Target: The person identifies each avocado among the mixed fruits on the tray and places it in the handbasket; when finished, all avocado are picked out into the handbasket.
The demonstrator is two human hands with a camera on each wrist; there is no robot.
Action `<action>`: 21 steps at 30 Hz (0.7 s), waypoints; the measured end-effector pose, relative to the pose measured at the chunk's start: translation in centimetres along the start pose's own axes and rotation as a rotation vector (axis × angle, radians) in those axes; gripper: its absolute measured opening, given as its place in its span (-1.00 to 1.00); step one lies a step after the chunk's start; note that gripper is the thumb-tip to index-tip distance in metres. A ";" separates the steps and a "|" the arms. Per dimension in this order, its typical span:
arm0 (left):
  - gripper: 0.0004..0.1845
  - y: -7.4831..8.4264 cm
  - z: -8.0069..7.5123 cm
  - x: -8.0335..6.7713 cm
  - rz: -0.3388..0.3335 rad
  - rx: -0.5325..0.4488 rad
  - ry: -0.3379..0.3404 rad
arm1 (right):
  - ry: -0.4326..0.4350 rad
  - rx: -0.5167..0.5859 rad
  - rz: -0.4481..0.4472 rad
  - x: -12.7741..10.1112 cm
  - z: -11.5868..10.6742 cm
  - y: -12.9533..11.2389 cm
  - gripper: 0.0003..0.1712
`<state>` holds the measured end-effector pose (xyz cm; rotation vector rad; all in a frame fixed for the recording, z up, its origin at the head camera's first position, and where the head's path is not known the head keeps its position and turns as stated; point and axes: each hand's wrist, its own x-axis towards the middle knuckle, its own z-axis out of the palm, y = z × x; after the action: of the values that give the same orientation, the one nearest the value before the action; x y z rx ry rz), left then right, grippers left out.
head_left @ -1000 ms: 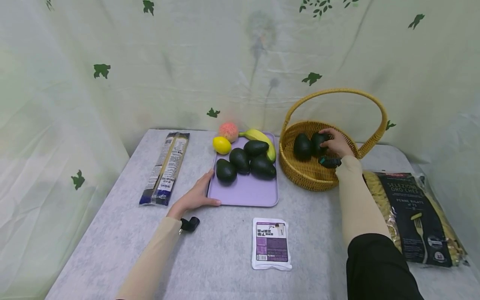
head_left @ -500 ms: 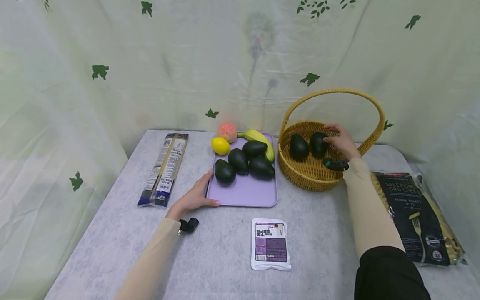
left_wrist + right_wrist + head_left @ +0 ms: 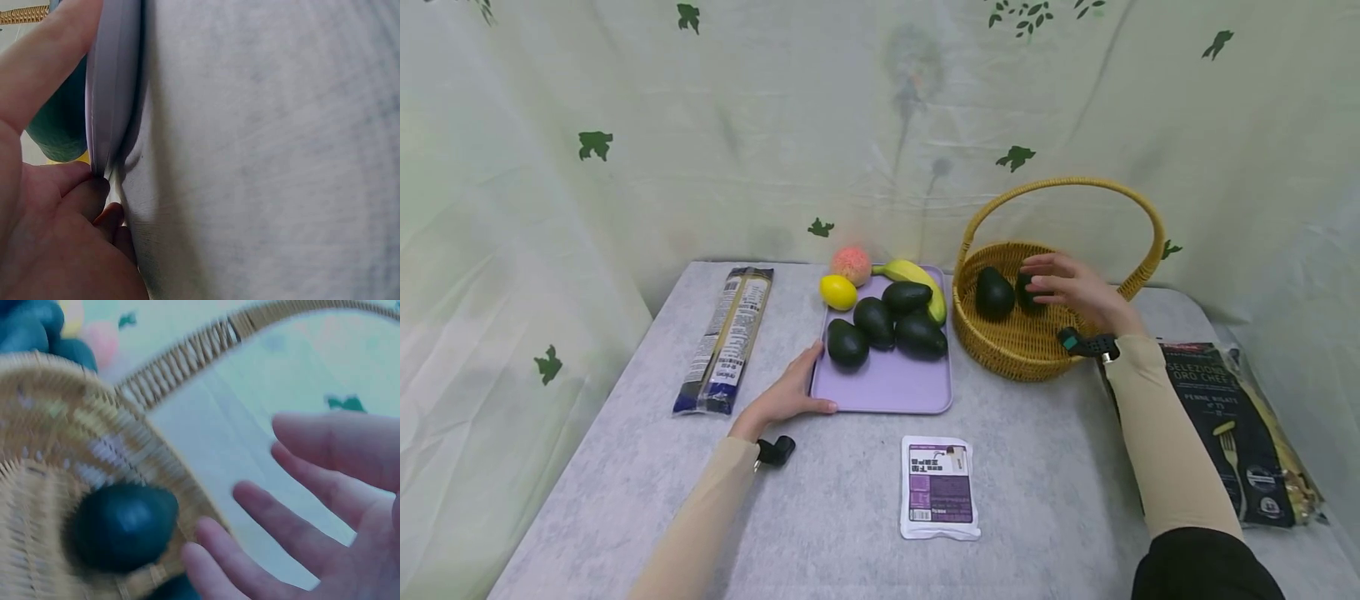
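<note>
I count four avocados (image 3: 876, 323) on the purple tray (image 3: 895, 387) mid-frame, probably what's left; two more avocados (image 3: 995, 294) lie in the wicker basket (image 3: 1000, 352) right of centre, seemingly done; the left hand (image 3: 784, 395) spans the tray's lower-left corner, thumb and fingers wide; the right hand (image 3: 1078, 292) hangs over the basket, fingers loosely spread, holding nothing.

A long packet (image 3: 725, 342), white pouch (image 3: 939, 489) and penne bag (image 3: 1236, 437) lie on the table (image 3: 1037, 483).
</note>
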<state>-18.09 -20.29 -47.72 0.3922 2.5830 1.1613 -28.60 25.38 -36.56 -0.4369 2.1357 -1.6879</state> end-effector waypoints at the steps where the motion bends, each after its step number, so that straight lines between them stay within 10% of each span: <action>1: 0.20 0.0 0.0 0.0 0.001 0.000 0.001 | -0.037 0.014 -0.003 -0.2 0.5 -0.4 -0.45; 8: 0.20 -0.1 0.0 0.0 0.010 0.008 0.002 | -0.233 0.037 -0.068 -1.0 5.0 -3.0 -0.51; 21: 0.20 -0.1 0.0 0.0 0.026 0.021 0.008 | -0.317 -0.131 -0.128 2.6 10.1 -1.5 -0.47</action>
<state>-18.15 -20.39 -47.79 0.4271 2.6063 1.1479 -26.11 15.21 -37.45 -0.8358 2.0234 -1.4334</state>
